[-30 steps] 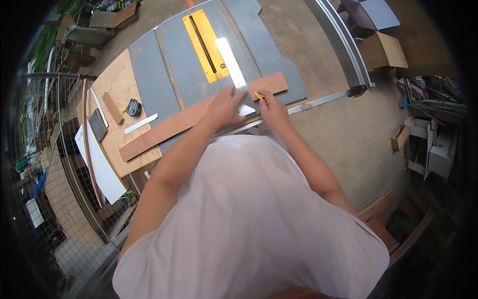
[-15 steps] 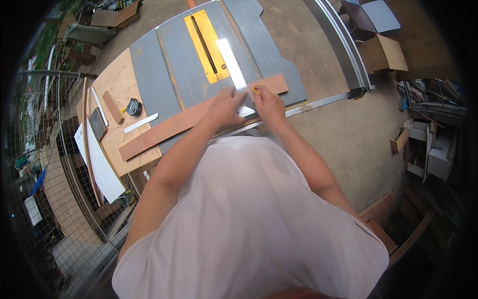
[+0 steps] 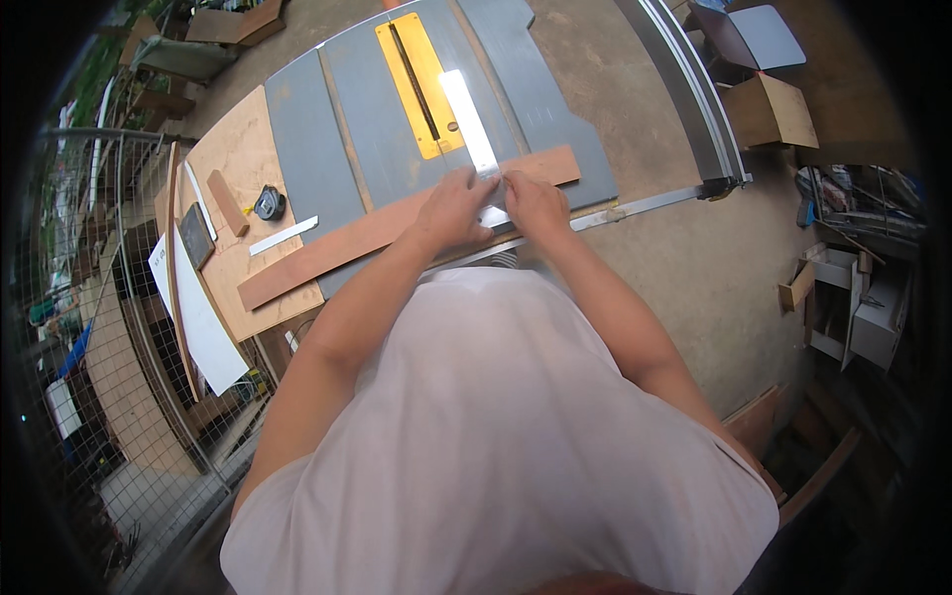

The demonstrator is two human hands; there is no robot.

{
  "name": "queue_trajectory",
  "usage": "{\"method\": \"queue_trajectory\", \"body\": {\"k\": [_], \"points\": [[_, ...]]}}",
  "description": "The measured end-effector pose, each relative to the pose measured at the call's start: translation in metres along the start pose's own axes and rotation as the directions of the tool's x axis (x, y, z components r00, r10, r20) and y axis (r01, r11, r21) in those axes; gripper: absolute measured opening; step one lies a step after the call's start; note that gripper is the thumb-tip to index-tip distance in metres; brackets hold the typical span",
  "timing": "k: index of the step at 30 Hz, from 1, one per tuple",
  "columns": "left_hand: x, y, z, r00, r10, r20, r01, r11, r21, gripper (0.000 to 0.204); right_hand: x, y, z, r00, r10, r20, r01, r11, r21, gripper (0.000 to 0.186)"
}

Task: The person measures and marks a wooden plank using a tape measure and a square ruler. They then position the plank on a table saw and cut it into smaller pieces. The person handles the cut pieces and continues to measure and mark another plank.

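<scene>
A long reddish-brown wooden board (image 3: 342, 246) lies slantwise along the near side of a grey table saw top (image 3: 369, 119). Across it rests a shiny metal square (image 3: 466, 114), its blade reaching over the saw top beside the yellow throat plate (image 3: 424, 137). My left hand (image 3: 451, 210) grips the square near its lower end and presses it onto the board. Close by on the right, my right hand (image 3: 538, 206) is closed in a pinch at the square's edge. The pencil in its fingers, whose yellow shaft showed earlier, is now nearly hidden.
A plywood side panel (image 3: 238, 124) on the left carries a tape measure (image 3: 269, 203), a small wood block (image 3: 228, 201) and a white strip (image 3: 285, 235). A metal fence rail (image 3: 654, 201) runs along the saw's near edge. Wire mesh fencing (image 3: 129, 397) stands left.
My right hand has turned slightly, and the pencil's yellow shaft has gone from sight. The left hand stays on the square; the whole view has shifted a little.
</scene>
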State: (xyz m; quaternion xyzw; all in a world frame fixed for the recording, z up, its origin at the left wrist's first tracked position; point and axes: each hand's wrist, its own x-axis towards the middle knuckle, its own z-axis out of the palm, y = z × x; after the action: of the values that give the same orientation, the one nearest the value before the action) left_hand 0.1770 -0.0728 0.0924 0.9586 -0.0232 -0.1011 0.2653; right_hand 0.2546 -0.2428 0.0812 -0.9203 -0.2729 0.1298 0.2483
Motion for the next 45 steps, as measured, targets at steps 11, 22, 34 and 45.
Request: {"method": "queue_trajectory", "body": {"k": [11,22,34,45], "points": [[-0.003,0.001,0.000,1.000,-0.026,-0.005,0.026,0.999,0.022,0.088,-0.058,0.017,-0.023,0.990,0.140,0.031,-0.143,0.955,0.260,0.028],[-0.004,0.000,-0.003,1.000,-0.011,0.008,0.011,0.999,0.033,0.091,-0.028,0.017,-0.007,0.992,0.096,-0.079,-0.071,0.959,0.273,0.027],[-0.005,0.003,-0.005,1.000,-0.027,0.014,0.027,0.999,0.021,0.088,0.009,0.001,-0.001,0.994,0.045,-0.096,-0.028,0.985,0.170,0.028],[-0.006,-0.001,-0.004,1.000,-0.001,0.001,0.001,1.000,0.007,0.088,0.010,0.009,-0.002,0.994,0.092,-0.057,-0.074,0.962,0.263,0.031]]}}
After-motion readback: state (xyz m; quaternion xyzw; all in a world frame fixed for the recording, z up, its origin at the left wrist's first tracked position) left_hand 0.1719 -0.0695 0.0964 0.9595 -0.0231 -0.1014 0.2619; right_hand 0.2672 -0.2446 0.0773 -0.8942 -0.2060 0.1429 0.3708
